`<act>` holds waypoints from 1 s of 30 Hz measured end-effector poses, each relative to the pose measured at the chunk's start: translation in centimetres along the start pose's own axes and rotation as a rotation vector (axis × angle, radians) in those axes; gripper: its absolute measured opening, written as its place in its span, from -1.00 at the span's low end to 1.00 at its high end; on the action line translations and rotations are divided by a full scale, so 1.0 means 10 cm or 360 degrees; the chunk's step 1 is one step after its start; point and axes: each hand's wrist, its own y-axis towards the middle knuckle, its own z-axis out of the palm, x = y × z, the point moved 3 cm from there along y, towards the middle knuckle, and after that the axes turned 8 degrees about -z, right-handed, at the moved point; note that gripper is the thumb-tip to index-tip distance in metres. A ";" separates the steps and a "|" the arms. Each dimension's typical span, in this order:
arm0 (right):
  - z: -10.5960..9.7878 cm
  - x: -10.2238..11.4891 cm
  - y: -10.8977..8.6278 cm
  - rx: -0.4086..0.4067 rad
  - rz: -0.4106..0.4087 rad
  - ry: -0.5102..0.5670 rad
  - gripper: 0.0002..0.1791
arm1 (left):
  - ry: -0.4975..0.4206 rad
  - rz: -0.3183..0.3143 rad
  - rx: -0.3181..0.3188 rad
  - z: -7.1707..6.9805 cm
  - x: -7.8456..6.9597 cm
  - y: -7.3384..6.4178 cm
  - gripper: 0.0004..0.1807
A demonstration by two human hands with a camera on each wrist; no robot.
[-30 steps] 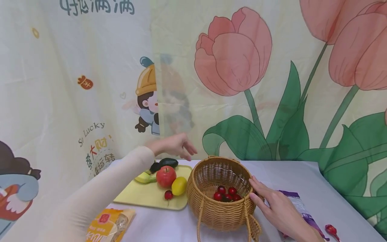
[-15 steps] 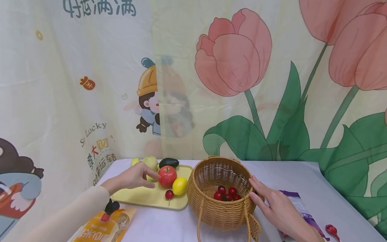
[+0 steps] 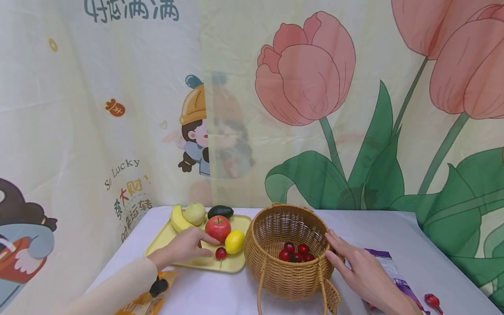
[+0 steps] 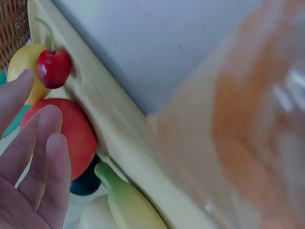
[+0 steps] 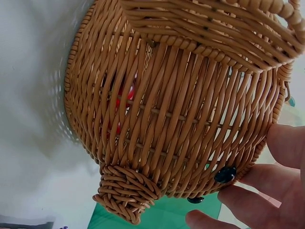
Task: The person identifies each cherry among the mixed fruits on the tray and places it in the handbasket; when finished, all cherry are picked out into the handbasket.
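Note:
My left hand (image 3: 188, 246) hovers over the front of a yellow tray (image 3: 236, 265), thumb and fingers apart with nothing between them. Just beyond its fingertips lies a red cherry (image 3: 221, 253) with a green stem (image 4: 51, 36). Beside the cherry are a lemon (image 3: 235, 242) and a red apple (image 3: 218, 228). My right hand (image 3: 360, 271) rests its fairly straight fingers on the right side of a round wicker basket (image 3: 291, 280). Several dark red cherries (image 3: 289, 246) lie inside. The right wrist view shows the fingertips against the woven wall (image 5: 176, 119).
A banana (image 3: 178, 219), a pale green round fruit (image 3: 194, 214) and a dark oval one (image 3: 220, 211) lie at the tray's back. An orange snack bag (image 3: 167, 280) is at front left. A purple bag (image 3: 387, 264) and a small red stemmed item (image 3: 432, 300) are right.
My left hand has come down from above the tray's back, swung left, and moved in toward the cherry at the front. The right hand has stayed on the basket.

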 end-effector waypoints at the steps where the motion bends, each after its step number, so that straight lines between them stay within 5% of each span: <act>1: 0.00 0.00 0.00 0.0002 0.0002 -0.0001 -0.31 | 0.0014 -0.0014 0.0002 0.02 0.00 0.01 -0.64; 14: -0.01 0.00 0.01 -0.0019 0.0003 -0.0022 -0.33 | 0.0149 -0.0062 0.0003 0.13 -0.10 0.09 -0.68; 30: 0.01 0.00 0.01 0.0034 0.0025 -0.0012 -0.30 | 0.0143 -0.0109 0.0075 0.19 -0.09 0.14 -0.70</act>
